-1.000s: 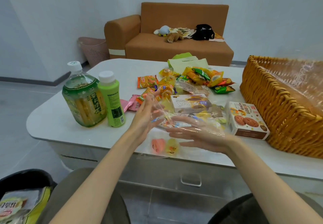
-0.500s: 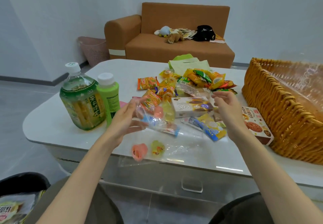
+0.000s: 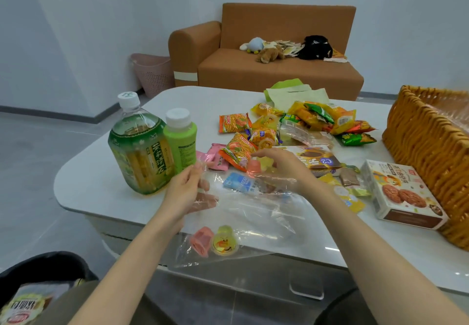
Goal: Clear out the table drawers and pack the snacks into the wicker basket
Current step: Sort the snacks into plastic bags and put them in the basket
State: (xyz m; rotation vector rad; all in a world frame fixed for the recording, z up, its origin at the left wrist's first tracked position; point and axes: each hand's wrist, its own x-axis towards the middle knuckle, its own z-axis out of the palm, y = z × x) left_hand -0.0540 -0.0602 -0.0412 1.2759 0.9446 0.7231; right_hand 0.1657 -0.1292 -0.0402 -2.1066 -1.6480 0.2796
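Presently, clear bag [image 3: 253, 213] is pinched by left hand [image 3: 185, 192]; jelly cups [image 3: 255, 166] are touched by right hand [image 3: 285, 164], grip not discernible. Sorting is judged underway; transfer right into wicker basket [image 3: 426, 147] is called for.

- The wicker basket [image 3: 426, 147] runs off the picture's right edge. I see only its near wall and one corner, and shiny film veils the inside.
- A snack packet [image 3: 22, 307] below the tabletop is cut by the bottom left corner.
- The left hand [image 3: 184, 194] grips the clear bag [image 3: 253, 213], and the film blurs its fingers.
- The right hand [image 3: 286, 169] covers part of the chocolate box [image 3: 317, 158]. I can't tell whether its fingertips pinch the jelly cups [image 3: 256, 166].
- Label print on the green bottle [image 3: 180, 144] is too small to read.
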